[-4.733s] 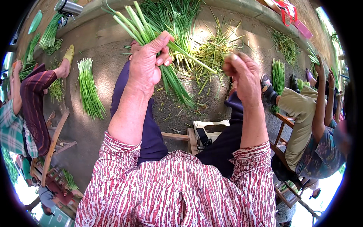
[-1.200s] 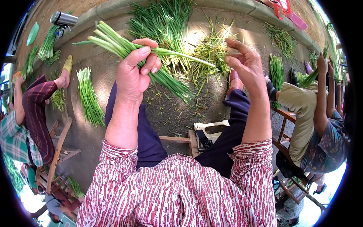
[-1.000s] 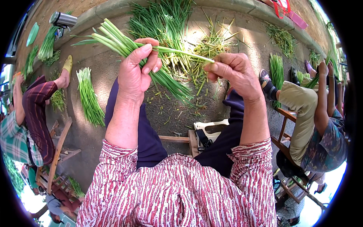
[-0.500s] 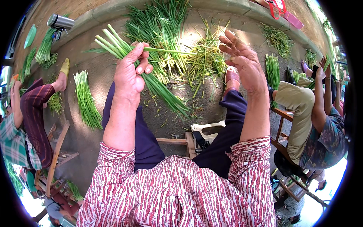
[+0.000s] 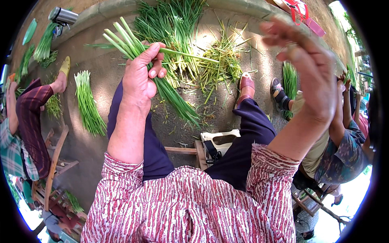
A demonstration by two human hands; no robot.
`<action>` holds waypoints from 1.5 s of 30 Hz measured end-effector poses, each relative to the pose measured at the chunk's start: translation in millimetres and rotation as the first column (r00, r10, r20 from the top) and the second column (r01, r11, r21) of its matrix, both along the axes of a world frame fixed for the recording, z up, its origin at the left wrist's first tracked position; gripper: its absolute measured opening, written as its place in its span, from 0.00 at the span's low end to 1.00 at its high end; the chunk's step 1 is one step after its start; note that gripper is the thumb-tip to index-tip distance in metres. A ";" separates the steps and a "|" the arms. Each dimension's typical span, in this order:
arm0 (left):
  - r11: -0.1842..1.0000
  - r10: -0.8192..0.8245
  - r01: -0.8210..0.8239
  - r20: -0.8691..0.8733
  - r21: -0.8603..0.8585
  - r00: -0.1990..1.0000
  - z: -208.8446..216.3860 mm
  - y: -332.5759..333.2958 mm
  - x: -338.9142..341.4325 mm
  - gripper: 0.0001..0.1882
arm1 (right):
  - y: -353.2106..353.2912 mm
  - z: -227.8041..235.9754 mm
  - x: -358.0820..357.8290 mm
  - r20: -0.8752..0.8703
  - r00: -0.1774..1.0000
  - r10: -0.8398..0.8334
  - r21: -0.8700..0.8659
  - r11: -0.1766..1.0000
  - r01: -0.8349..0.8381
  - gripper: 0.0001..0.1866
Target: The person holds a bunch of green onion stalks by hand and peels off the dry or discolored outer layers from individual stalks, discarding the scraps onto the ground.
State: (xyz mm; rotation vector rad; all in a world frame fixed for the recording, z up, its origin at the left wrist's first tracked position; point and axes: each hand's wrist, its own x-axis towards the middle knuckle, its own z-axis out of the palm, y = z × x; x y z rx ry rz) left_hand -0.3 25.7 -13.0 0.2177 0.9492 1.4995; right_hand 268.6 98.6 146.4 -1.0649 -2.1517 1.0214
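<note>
My left hand (image 5: 142, 75) is closed round a bunch of green chives (image 5: 172, 99). Their pale cut ends point up and left, and the dark leaves hang down to the right. One thicker stalk sticks out sideways from the grip to the right. Up at the right, apart from the bunch, my right hand (image 5: 312, 69) is raised and blurred by motion. Its fingers look stretched and apart, and I see nothing in them. On the ground beyond my left hand lies a big heap of chives (image 5: 170, 30), with yellowish trimmings (image 5: 223, 60) beside it.
A tidy chive bundle (image 5: 89, 103) lies left of my legs, another bundle (image 5: 289, 83) at the right. A concrete curb (image 5: 239, 10) runs along the far side. Below me is a cream plastic stool (image 5: 221, 139). Seated people flank me; a metal flask (image 5: 63, 15) stands far left.
My right hand has swung up and outward to the right, away from the bunch. My left hand keeps its hold on the chives nearly in place. The view has shifted slightly.
</note>
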 end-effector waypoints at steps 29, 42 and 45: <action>0.998 0.058 -0.057 -0.068 0.015 0.996 4.0 -2.8 -11.3 0.10 | -46.3 -261.2 -25.6 -0.547 0.661 -0.513 -0.732 0.677 -0.080 0.19; 0.992 -0.117 0.106 0.198 0.067 0.973 -2.6 0.8 4.0 0.09 | -62.5 -145.0 -81.2 -0.476 0.809 -0.344 -0.444 0.888 0.117 0.28; 0.989 -0.146 0.145 0.195 0.020 0.970 2.6 0.4 15.9 0.10 | -59.4 -140.9 -78.4 -0.582 0.727 -0.364 -0.471 0.880 0.064 0.19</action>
